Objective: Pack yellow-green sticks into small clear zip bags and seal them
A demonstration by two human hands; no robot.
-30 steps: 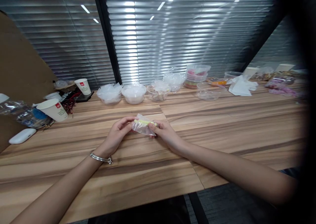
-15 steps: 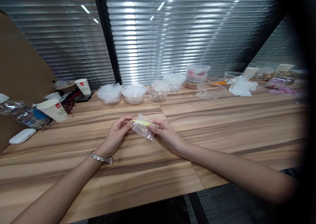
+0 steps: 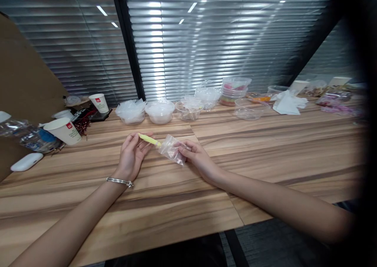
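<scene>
Between thumb and fingers my left hand (image 3: 131,155) grips one end of a slim yellow item (image 3: 149,139) above the wooden table (image 3: 165,216). The item's other end touches the edge of a small clear plastic bag (image 3: 171,149). My right hand (image 3: 197,157) pinches that bag at its right side. The bag looks crinkled, and the yellow item lies mostly outside it. A silver bracelet circles my left wrist.
Along the back stand bowls with plastic bags (image 3: 160,112), stacked clear containers (image 3: 235,88), an empty clear bowl (image 3: 250,110) and white tissues (image 3: 288,103). At left are paper cups (image 3: 63,130), a plastic bottle (image 3: 37,139) and a white case (image 3: 27,162).
My left hand has moved left and turned palm up, drawing the yellow item mostly out of the clear bag. My right hand has stayed nearly in place with the bag.
</scene>
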